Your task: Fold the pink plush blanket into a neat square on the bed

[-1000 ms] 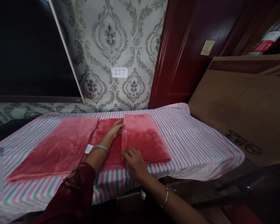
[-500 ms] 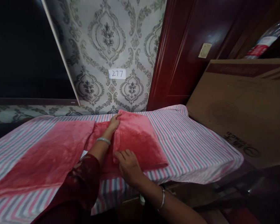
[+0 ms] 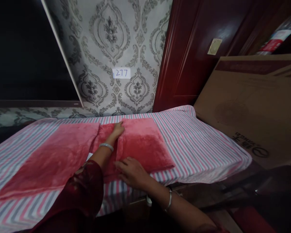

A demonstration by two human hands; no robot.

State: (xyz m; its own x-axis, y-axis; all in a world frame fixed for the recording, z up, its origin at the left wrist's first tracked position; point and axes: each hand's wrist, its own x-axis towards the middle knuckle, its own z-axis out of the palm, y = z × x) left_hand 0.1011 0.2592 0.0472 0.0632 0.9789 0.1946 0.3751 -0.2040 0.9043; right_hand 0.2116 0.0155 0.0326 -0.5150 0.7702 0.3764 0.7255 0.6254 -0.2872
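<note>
A pink-red plush blanket (image 3: pixel 55 155) lies across a striped cloth, with its right part folded over into a flat panel (image 3: pixel 140 145). My left hand (image 3: pixel 118 128) rests at the panel's far left corner, fingers stretched out on the plush. By the near left corner, my right hand (image 3: pixel 133 172) is open, its fingers spread over the panel's edge. Between the panel and the left part runs a lower strip of the blanket, partly covered by my left forearm. A small white label (image 3: pixel 89 156) peeks out beside that forearm.
The striped cloth (image 3: pixel 199 145) covers the table to its rounded right end. A large cardboard box (image 3: pixel 252 103) stands at the right, with a plastic bottle (image 3: pixel 276 40) behind it. A dark television screen (image 3: pixel 29 55) hangs at the left, near a paper marked 277 (image 3: pixel 121 73).
The panel's far left corner has come down and lies flatter. My right hand has shifted slightly left and its fingers have loosened from the edge. The view has tilted a little.
</note>
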